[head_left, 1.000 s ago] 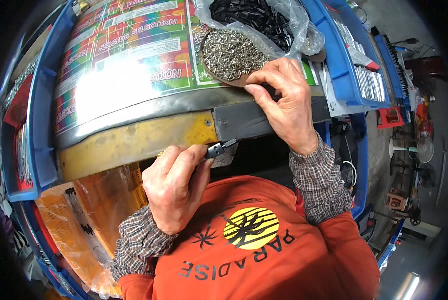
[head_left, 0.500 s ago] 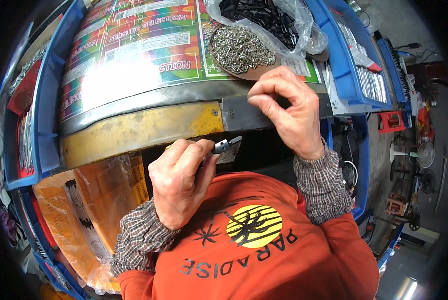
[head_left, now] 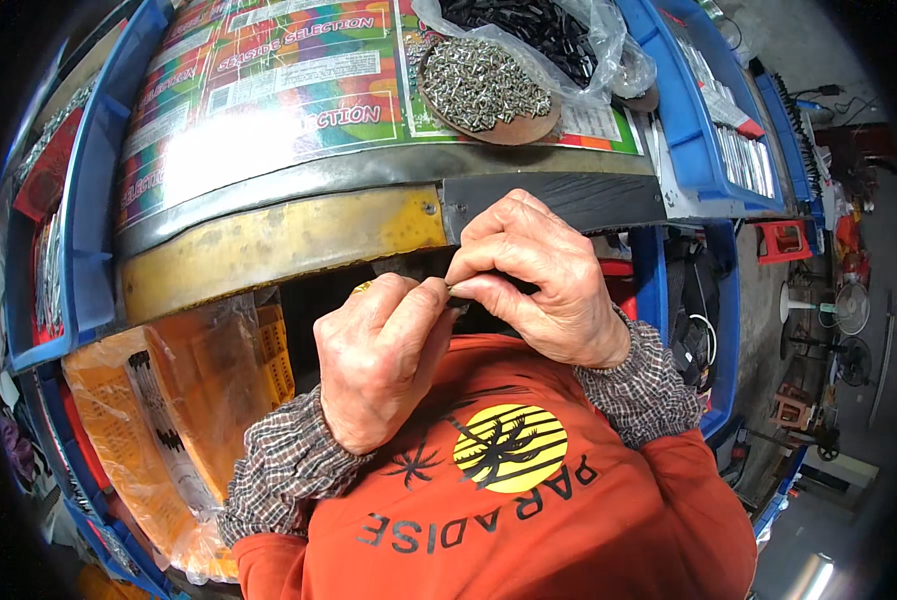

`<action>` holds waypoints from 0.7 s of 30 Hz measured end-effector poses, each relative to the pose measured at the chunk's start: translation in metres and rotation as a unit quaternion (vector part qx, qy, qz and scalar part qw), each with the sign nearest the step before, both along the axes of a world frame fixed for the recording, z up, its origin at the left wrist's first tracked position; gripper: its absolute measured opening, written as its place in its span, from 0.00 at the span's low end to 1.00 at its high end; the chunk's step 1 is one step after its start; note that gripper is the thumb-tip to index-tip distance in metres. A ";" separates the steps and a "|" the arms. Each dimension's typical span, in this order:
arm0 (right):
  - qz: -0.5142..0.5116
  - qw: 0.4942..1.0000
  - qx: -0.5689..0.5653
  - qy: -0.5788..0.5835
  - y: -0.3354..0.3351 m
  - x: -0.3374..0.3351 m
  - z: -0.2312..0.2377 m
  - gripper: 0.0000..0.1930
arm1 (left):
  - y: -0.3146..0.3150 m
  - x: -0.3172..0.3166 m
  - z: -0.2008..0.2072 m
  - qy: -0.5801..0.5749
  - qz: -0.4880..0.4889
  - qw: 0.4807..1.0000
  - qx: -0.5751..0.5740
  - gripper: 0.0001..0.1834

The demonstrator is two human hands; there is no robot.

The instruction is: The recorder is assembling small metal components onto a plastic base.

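Note:
My left hand (head_left: 374, 350) is closed in a pinch on a small dark metal piece, almost wholly hidden by the fingers now; the earlier picture shows it with small holes and a thin flat tip. Meeting it at the fingertips is my right hand (head_left: 539, 285), thumb and forefinger pressed together. Whatever the right fingers hold is too small or too covered to make out. Both hands are just off the bench's front edge, above my lap. Beyond them a heap of small silvery metal pins (head_left: 484, 82) lies in a shallow brown dish (head_left: 517, 132).
Behind the dish, a transparent plastic bag (head_left: 609, 65) holds black parts (head_left: 539, 35). Blue bins with metal strips stand at the right (head_left: 704, 150) and left (head_left: 94, 220). A yellow strip (head_left: 289, 250) edges the bench. An orange plastic crate (head_left: 194, 390) sits below at left.
My right hand has come down and left from near the dish to meet the left fingertips. The metal piece that stuck out of my left fingers is now mostly covered.

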State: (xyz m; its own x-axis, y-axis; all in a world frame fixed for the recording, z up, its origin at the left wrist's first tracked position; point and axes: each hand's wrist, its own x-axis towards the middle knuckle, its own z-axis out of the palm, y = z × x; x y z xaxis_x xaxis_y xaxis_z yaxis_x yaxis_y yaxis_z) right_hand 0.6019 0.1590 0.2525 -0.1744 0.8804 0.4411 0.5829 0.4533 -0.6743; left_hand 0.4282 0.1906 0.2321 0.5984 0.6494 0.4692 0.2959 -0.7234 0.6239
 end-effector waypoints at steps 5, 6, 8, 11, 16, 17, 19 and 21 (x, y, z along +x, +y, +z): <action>-0.004 0.998 -0.033 0.054 -0.004 -0.001 0.001 0.05 | -0.003 0.000 0.002 -0.008 -0.004 1.000 -0.028 0.12; -0.007 0.998 -0.038 0.050 -0.005 0.001 0.001 0.05 | -0.003 0.001 0.003 -0.013 -0.003 0.999 -0.040 0.12; -0.013 0.998 -0.049 0.038 -0.008 0.004 0.002 0.04 | -0.003 0.000 0.005 -0.004 0.002 0.999 -0.054 0.12; -0.017 0.999 -0.044 0.013 -0.011 0.006 0.001 0.05 | -0.003 0.000 0.003 0.002 0.005 0.998 -0.058 0.12; -0.024 0.999 -0.030 -0.008 -0.012 0.004 0.000 0.05 | -0.003 0.000 0.002 0.000 0.000 0.999 -0.045 0.11; -0.027 0.999 -0.020 -0.021 -0.012 0.004 0.000 0.06 | -0.003 0.000 0.002 0.002 0.001 0.999 -0.032 0.11; -0.025 0.999 -0.003 -0.037 -0.012 0.003 -0.001 0.07 | -0.003 0.001 0.000 0.004 0.003 1.000 -0.020 0.11; -0.024 0.998 0.015 -0.052 -0.012 0.002 -0.001 0.08 | -0.003 0.002 -0.002 -0.003 0.008 1.000 0.015 0.12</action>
State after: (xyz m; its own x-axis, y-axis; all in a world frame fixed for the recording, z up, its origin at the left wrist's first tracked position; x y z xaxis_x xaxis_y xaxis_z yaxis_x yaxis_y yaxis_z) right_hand 0.6041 0.1466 0.2514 -0.1796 0.8749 0.4497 0.6709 0.4433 -0.5945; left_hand 0.4298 0.1877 0.2297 0.5856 0.6445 0.4916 0.3035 -0.7367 0.6043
